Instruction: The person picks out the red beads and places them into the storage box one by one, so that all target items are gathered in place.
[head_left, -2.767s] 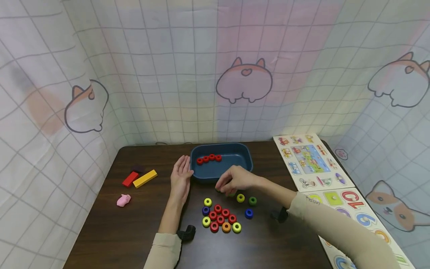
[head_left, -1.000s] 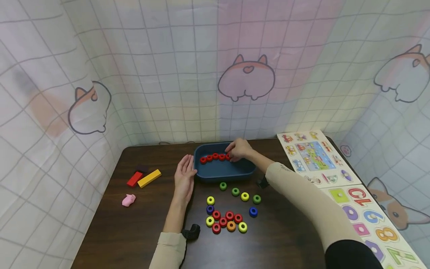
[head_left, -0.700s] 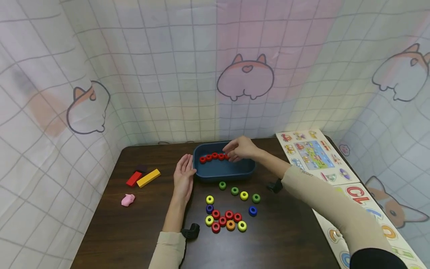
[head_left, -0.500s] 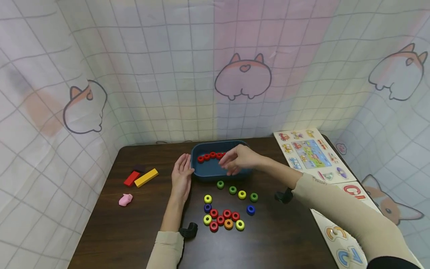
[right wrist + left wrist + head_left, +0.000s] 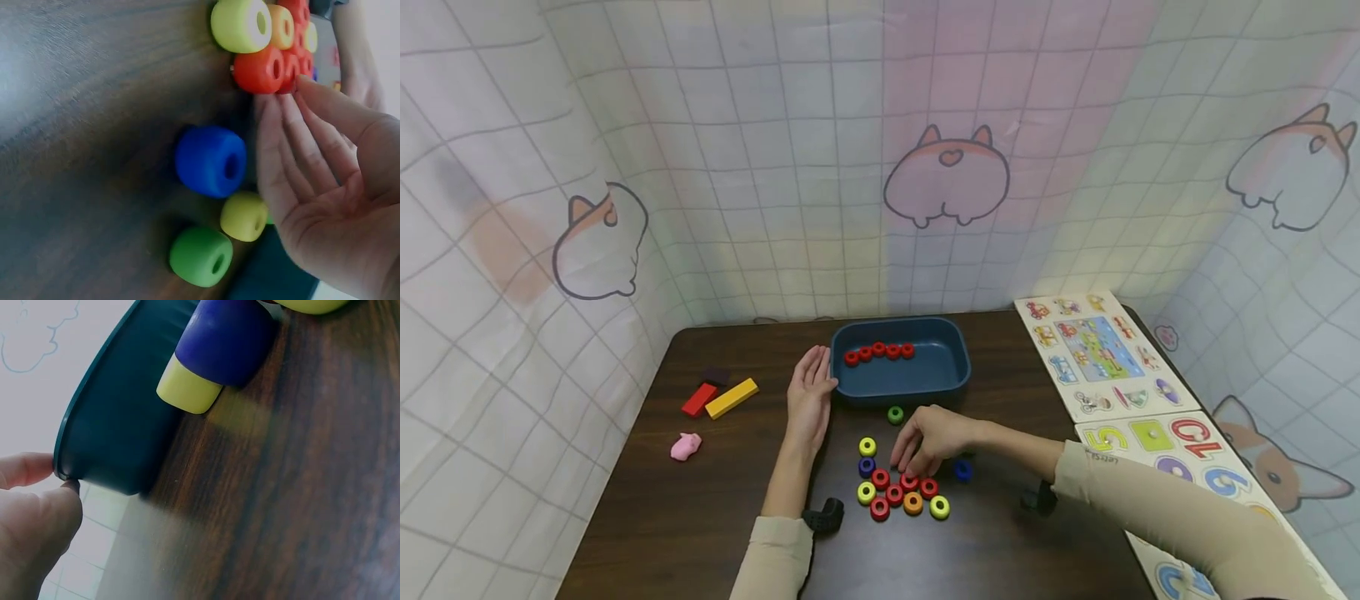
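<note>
My left hand (image 5: 808,398) lies along the left side of a dark blue tray (image 5: 901,393), fingers straight, thumb touching its edge. In the left wrist view, thumb and a finger meet the tray rim (image 5: 61,440). Several red beads (image 5: 878,349) sit in a row inside the tray. My right hand (image 5: 934,437) reaches down over the bead group, fingertips at a red bead (image 5: 910,483). The right wrist view shows its thumb and extended fingers close to the red beads (image 5: 259,70); a firm grip is not visible. A blue bead (image 5: 211,161) lies beside that hand.
Yellow (image 5: 939,507), orange (image 5: 913,503) and dark blue beads (image 5: 867,467) lie around the red ones. A green bead (image 5: 896,415) is before the tray. At left are red (image 5: 699,400) and yellow blocks (image 5: 732,398) and a pink pig (image 5: 686,447). Puzzle boards (image 5: 1097,354) line the right edge.
My right hand carried a red bead from the group into the tray, let it go at the row's right end, and came back down to the beads. My left hand has stayed at the tray.
</note>
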A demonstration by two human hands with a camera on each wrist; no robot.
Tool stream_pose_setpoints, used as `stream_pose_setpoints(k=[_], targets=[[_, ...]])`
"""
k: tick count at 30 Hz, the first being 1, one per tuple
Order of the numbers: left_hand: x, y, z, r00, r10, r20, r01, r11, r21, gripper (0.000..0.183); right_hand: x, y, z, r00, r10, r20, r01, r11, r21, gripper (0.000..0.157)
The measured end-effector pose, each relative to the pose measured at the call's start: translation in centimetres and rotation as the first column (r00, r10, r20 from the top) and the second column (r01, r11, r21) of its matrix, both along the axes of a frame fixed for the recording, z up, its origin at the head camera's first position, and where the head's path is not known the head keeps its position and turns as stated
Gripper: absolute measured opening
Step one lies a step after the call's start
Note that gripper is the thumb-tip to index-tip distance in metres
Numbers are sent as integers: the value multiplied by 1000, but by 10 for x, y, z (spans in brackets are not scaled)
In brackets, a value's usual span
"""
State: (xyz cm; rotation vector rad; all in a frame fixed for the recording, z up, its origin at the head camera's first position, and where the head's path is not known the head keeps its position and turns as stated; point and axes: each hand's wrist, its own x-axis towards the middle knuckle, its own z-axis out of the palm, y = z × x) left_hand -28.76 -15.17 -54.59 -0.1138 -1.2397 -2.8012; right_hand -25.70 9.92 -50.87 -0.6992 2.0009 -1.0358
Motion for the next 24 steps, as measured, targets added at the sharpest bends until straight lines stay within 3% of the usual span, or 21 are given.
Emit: stream_pose_setpoints(k=[6, 14, 19, 24], targets=[[1, 0, 0, 1000, -5, 1, 5, 1000, -9, 68, 3, -3, -6, 999, -5, 53, 6, 1000, -15, 24], [2, -1, -1, 1000, -1, 2, 1, 1000, 0, 67, -2, -5, 2, 996, -21, 87, 23, 999, -22, 25], [1, -1, -5, 1000, 23, 3, -23, 1000, -5, 67, -11, -6, 22, 992, -25, 126, 35, 996, -77, 27], [-2, 1, -9, 999, 37, -10, -37, 999, -22, 68, -37, -14, 55, 994, -79, 77, 88, 988, -125, 27]])
